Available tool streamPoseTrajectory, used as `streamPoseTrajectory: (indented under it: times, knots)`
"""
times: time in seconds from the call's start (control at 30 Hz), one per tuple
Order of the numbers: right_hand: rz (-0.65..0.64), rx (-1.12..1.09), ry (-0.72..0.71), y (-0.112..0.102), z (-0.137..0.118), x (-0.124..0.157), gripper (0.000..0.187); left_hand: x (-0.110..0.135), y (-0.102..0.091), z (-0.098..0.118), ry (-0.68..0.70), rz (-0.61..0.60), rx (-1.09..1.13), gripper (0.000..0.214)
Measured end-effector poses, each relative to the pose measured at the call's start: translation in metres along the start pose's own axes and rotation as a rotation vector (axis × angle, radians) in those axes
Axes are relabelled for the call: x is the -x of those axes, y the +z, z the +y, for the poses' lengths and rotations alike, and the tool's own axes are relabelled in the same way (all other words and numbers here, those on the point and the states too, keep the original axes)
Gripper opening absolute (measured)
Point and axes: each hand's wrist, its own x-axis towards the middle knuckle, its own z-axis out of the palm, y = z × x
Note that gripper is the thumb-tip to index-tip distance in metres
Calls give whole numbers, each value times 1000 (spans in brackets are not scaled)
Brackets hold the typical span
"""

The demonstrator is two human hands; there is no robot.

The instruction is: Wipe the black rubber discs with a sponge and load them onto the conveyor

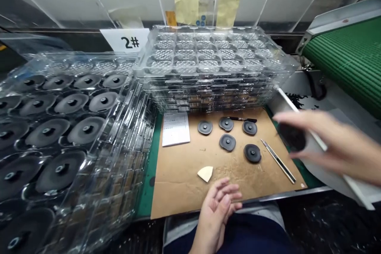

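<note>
The dark disc (293, 137) is at about two o'clock from the middle of the cardboard sheet (184, 190), held in your right hand (324, 139); that grip is curved round it, digits on opposite sides, though motion blur hides the exact contact. Your left hand (218, 216), at six o'clock, has its grip loose and holding nothing, fingers slightly curled over the sheet's near edge. Five matte, rounded loose discs (227, 143), each with a small raised hub, lie spread from eleven to three o'clock. A pale, smooth wedge (206, 174) sits at eight, printed paper (175, 130) at ten, a slim black pen (242, 119) at one, and a narrow metallic cutter (279, 161) at three. The brown, scuffed sheet covers part of your green counter (145, 196). At twelve o'clock rises a stack of clear, glossy plastic trays (205, 63) with textured pockets; at nine, a filled tray stack (71, 127) carries rows of similar discs. At two, beyond your right hand, slopes a ribbed green belt (351, 55).
</note>
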Motion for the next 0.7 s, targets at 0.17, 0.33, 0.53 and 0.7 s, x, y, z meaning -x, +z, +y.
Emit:
streamPoseTrajectory:
  times: [0.17,0.33,0.53,0.7]
  knots:
    - [-380,-385,-219,133,-78,34,78,0,-7,9,13,-71,48,76]
    - [-318,-641,-27,173,-100,38,86,6,-27,22,-37,-32,97,70]
    - [-227,-487,192,199,-94,39,52,15,-53,39,81,15,209,58]
    - [-323,-293,142,243,-90,38,42,11,-66,46,233,141,254,54]
